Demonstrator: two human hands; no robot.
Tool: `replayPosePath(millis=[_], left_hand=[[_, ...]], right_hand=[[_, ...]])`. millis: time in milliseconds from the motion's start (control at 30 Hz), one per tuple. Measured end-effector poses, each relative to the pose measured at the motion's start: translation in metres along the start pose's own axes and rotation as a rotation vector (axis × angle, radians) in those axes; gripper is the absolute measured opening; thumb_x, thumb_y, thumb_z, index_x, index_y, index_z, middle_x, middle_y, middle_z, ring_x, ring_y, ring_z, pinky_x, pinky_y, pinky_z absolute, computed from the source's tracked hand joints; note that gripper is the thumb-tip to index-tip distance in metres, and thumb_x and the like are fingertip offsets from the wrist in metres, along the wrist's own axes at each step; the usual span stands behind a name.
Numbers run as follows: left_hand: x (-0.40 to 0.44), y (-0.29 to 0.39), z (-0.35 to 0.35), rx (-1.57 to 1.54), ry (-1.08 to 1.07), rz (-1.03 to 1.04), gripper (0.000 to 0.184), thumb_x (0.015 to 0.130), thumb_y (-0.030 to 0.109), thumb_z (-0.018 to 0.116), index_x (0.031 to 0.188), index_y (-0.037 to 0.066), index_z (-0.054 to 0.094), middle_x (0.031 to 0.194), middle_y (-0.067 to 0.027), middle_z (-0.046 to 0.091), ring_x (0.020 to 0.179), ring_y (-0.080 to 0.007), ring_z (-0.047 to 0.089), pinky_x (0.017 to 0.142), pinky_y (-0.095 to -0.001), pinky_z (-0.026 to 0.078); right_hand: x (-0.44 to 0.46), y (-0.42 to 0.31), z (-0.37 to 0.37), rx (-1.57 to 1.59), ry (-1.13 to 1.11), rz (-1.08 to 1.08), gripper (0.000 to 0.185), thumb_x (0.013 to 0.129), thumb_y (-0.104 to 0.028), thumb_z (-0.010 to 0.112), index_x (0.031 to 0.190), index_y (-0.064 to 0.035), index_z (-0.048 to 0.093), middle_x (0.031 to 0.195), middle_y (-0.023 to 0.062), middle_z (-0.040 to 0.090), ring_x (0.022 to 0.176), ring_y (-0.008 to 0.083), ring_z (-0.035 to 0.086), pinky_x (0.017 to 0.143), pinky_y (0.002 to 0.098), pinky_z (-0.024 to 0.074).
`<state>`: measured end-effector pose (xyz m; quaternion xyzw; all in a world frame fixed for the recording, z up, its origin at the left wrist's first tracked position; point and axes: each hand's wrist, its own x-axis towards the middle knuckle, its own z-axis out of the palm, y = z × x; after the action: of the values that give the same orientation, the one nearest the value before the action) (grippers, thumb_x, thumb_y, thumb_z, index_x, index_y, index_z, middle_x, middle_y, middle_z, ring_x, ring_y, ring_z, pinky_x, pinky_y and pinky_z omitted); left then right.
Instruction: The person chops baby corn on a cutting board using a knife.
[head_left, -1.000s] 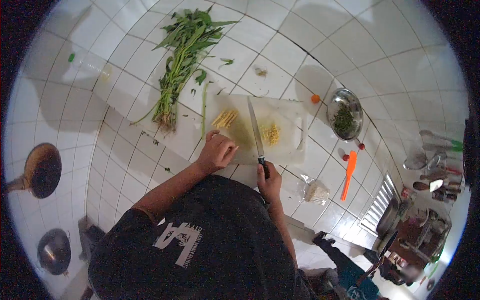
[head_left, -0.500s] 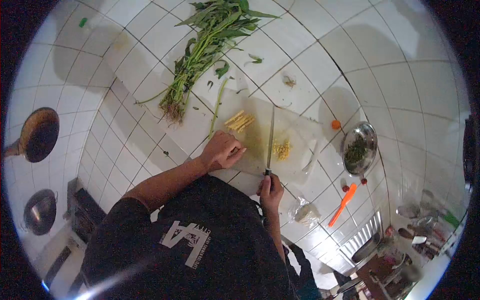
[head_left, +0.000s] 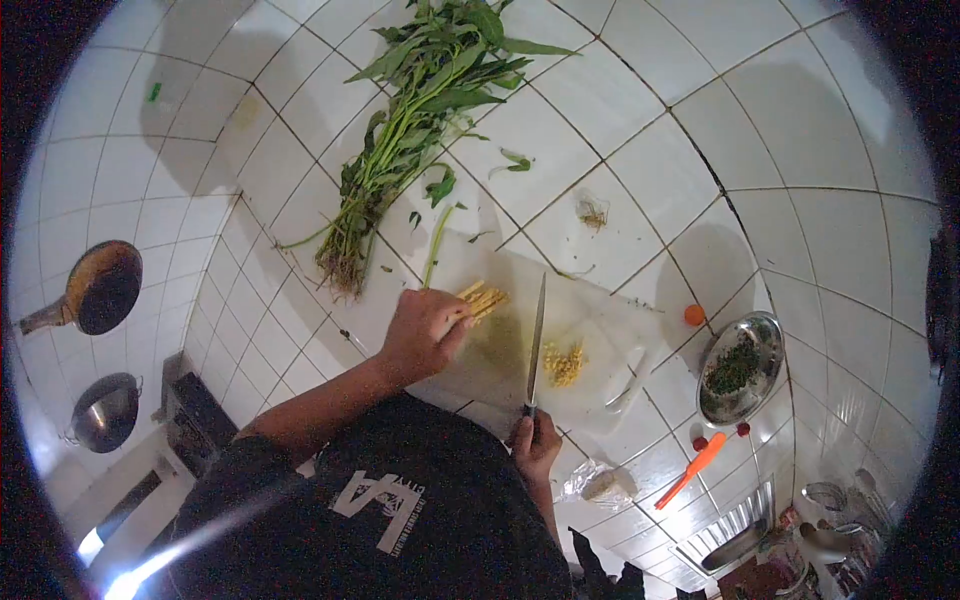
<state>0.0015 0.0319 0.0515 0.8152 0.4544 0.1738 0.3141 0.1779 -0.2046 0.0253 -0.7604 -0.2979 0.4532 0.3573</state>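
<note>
My right hand (head_left: 537, 445) is closed round the handle of a kitchen knife (head_left: 538, 338), its long blade pointing away from me over the white cutting board (head_left: 590, 310). My left hand (head_left: 425, 332) is at the board's left side, thumb and fingers closed on the near end of a small bunch of yellow vegetable strips (head_left: 488, 298). To the right of the blade lies a little heap of yellow diced pieces (head_left: 564, 364). Just beyond my left hand a single green stem (head_left: 437, 245) rests at the board's edge.
A bundle of leafy greens with roots (head_left: 400, 150) lies at the far left on white tiles. Rightward are a metal bowl of chopped greens (head_left: 742, 368), an orange piece (head_left: 694, 315), an orange peeler-like tool (head_left: 692, 470) and a plastic bag (head_left: 600, 484). Pans (head_left: 105, 287) hang at left.
My left hand has moved left and onto the yellow strips, its fingers closing on their end. The right hand still holds the knife in about the same place. The camera view has shifted slightly.
</note>
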Motion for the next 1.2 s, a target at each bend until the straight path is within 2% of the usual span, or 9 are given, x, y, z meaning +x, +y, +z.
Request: replayPosePath(millis=[100,333,433,500,633,933,1033,1100,1200], left_hand=[[0.017,-0.01,-0.004,0.136,0.0,-0.047,0.019,0.088,0.02,0.072,0.103,0.009,0.065,0.097,-0.0083,0.068,0.094,-0.0303,0.062,0.083,-0.0453,0.041],[0.034,-0.008,-0.002,0.127,-0.022,-0.063,0.02,0.088,0.022,0.073,0.099,0.007,0.065,0.092,-0.0102,0.067,0.089,-0.0321,0.063,0.08,-0.0461,0.044],[0.034,-0.012,0.0,0.121,-0.092,-0.066,0.019,0.088,0.021,0.072,0.099,0.008,0.063,0.093,-0.0104,0.065,0.089,-0.0329,0.061,0.078,-0.0467,0.042],[0.034,-0.011,-0.001,0.162,-0.125,-0.051,0.019,0.089,0.019,0.071,0.101,0.008,0.062,0.093,-0.0109,0.063,0.087,-0.0335,0.058,0.077,-0.047,0.04],[0.031,-0.008,0.001,0.162,-0.057,0.005,0.02,0.09,0.018,0.069,0.105,0.009,0.06,0.091,-0.011,0.061,0.087,-0.0336,0.057,0.077,-0.0473,0.038],[0.031,-0.012,-0.001,0.169,-0.033,0.063,0.018,0.092,0.018,0.066,0.106,0.009,0.06,0.091,-0.0113,0.06,0.088,-0.0345,0.057,0.079,-0.0486,0.038],[0.031,-0.015,-0.002,0.208,-0.031,0.055,0.014,0.09,0.017,0.065,0.101,0.01,0.061,0.093,-0.0086,0.06,0.091,-0.0307,0.059,0.078,-0.0464,0.04],[0.029,-0.017,-0.004,0.223,-0.055,0.068,0.014,0.089,0.018,0.065,0.1,0.009,0.061,0.094,-0.0093,0.061,0.089,-0.0316,0.058,0.077,-0.0474,0.041],[0.024,-0.029,-0.002,0.193,0.024,0.121,0.014,0.088,0.015,0.066,0.099,0.009,0.06,0.09,-0.0098,0.061,0.087,-0.0325,0.059,0.077,-0.0483,0.041]], right_hand=[[0.003,-0.016,-0.002,0.024,0.009,-0.056,0.038,0.104,-0.034,0.054,0.096,0.0026,0.06,0.063,0.0058,0.061,0.053,0.0126,0.059,0.049,0.0307,0.0472],[0.004,-0.013,-0.003,-0.027,0.018,-0.113,0.036,0.104,-0.032,0.054,0.095,0.0022,0.06,0.061,0.006,0.061,0.053,0.0133,0.06,0.05,0.0297,0.0475],[0.002,-0.01,-0.003,0.069,-0.025,-0.01,0.036,0.104,-0.032,0.054,0.095,0.0018,0.06,0.062,0.0062,0.061,0.053,0.0136,0.06,0.05,0.0299,0.0482],[0.004,-0.005,-0.003,0.004,-0.017,-0.103,0.036,0.104,-0.033,0.054,0.094,0.0015,0.059,0.062,0.006,0.061,0.053,0.0136,0.06,0.05,0.0301,0.0485],[0.003,-0.006,-0.002,0.043,-0.016,-0.072,0.036,0.104,-0.033,0.054,0.094,0.0012,0.059,0.062,0.0056,0.06,0.053,0.0135,0.06,0.05,0.0303,0.0484],[0.001,-0.005,-0.002,0.013,0.015,-0.059,0.038,0.104,-0.034,0.054,0.096,0.002,0.06,0.064,0.0062,0.061,0.052,0.0135,0.06,0.049,0.0296,0.0482],[0.001,-0.003,0.0,0.056,0.017,-0.039,0.038,0.104,-0.034,0.055,0.1,0.0031,0.061,0.064,0.0054,0.06,0.052,0.0121,0.059,0.049,0.0288,0.0481],[0.0,-0.003,0.001,0.061,-0.024,-0.007,0.035,0.104,-0.029,0.056,0.105,0.0047,0.063,0.064,0.0043,0.059,0.053,0.0105,0.058,0.05,0.0276,0.0477],[0.0,-0.006,0.007,-0.036,0.004,-0.117,0.03,0.104,-0.024,0.057,0.108,0.0048,0.064,0.065,0.0035,0.06,0.053,0.0091,0.056,0.049,0.0266,0.0471]])
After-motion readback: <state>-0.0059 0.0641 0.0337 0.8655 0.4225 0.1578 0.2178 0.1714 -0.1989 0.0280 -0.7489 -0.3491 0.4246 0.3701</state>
